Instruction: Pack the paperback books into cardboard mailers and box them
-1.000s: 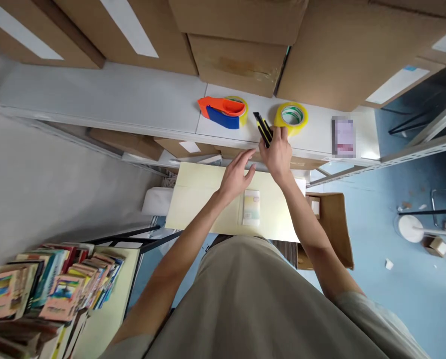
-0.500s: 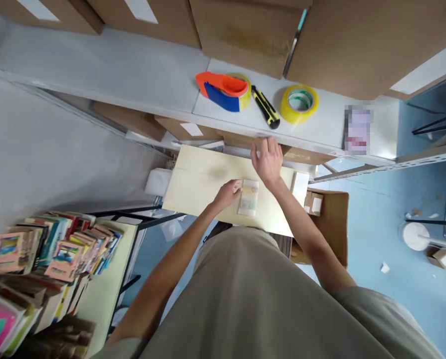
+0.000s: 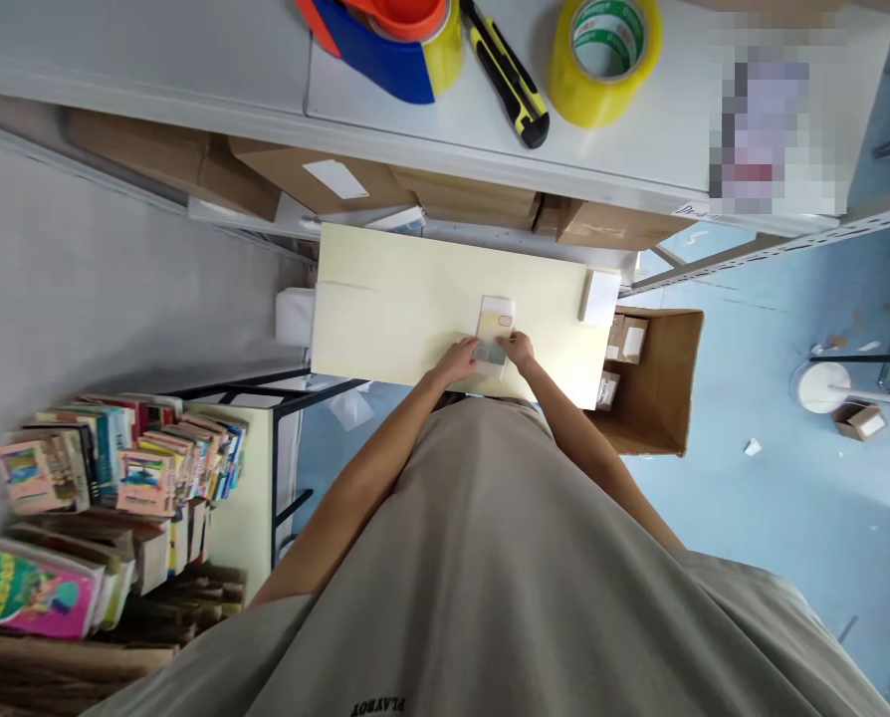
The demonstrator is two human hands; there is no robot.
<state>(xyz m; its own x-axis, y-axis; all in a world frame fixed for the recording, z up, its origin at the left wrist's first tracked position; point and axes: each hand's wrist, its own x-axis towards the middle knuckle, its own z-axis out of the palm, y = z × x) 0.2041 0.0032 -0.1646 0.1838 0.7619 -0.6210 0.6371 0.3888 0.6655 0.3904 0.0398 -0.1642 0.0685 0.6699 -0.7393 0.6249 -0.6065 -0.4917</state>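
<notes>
A flat, pale packet (image 3: 496, 321) with a see-through look and a yellowish label area lies on the cream tabletop (image 3: 392, 289) in front of my body. At its lower left edge is my left hand (image 3: 456, 361), fingers closed on the side. My right hand (image 3: 519, 350) pinches the opposite edge, its fingers bent over the packet. What exactly the packet contains is too small to make out.
On the shelf above the table lie an orange-and-blue tape dispenser (image 3: 385, 45), a utility knife (image 3: 511, 80) and a yellow tape roll (image 3: 604, 65). A white stack (image 3: 601, 297) sits at the table's right end, beside an open carton (image 3: 661, 383). Books (image 3: 102, 448) fill the left.
My right hand has come down from the shelf edge to the packet's right side. My left hand has closed on the left side. The view has tilted lower, and the shelf sits higher in it.
</notes>
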